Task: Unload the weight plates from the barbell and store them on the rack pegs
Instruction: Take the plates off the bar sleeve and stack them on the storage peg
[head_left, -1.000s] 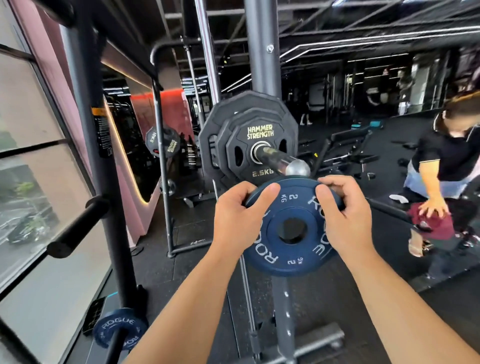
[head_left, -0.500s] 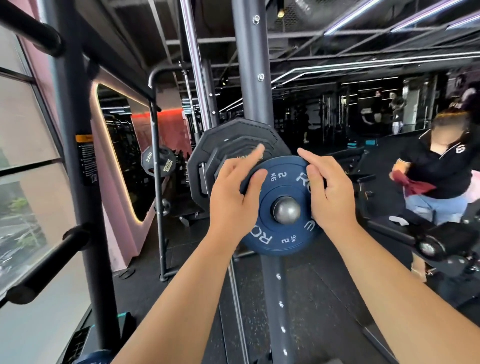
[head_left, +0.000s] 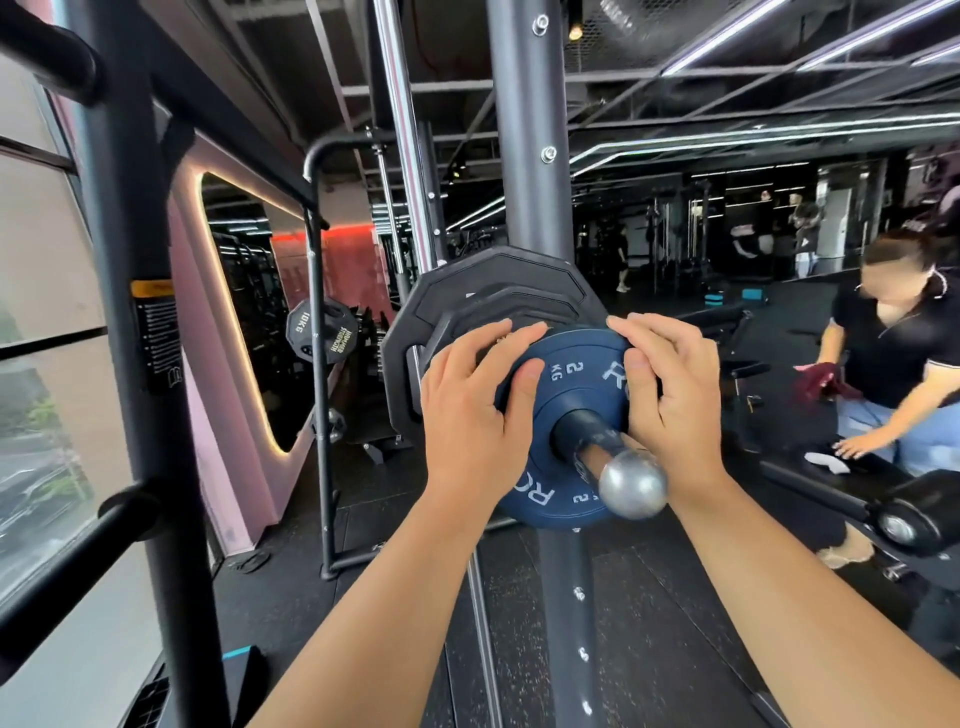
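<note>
A blue 2 kg plate (head_left: 571, 395) sits on a steel peg (head_left: 631, 483) of the grey rack upright (head_left: 524, 171), pressed up against black octagonal plates (head_left: 488, 291) stored behind it. The peg's rounded end sticks out toward me through the plate's hole. My left hand (head_left: 478, 410) lies on the plate's left rim with fingers spread over its top edge. On the right rim rests my right hand (head_left: 675, 400), fingers curled over the top. Both hands grip the plate.
A dark rack post (head_left: 140, 312) with black pegs (head_left: 78, 551) stands close on the left by the window. A black 10 kg plate (head_left: 319, 332) hangs on a far rack. A crouching person (head_left: 904, 358) and a bench roller (head_left: 904, 525) are on the right.
Both hands lifted the blue plate up to the peg and slid it on, back against the black plates. The peg's end now sticks well out of the plate's hole.
</note>
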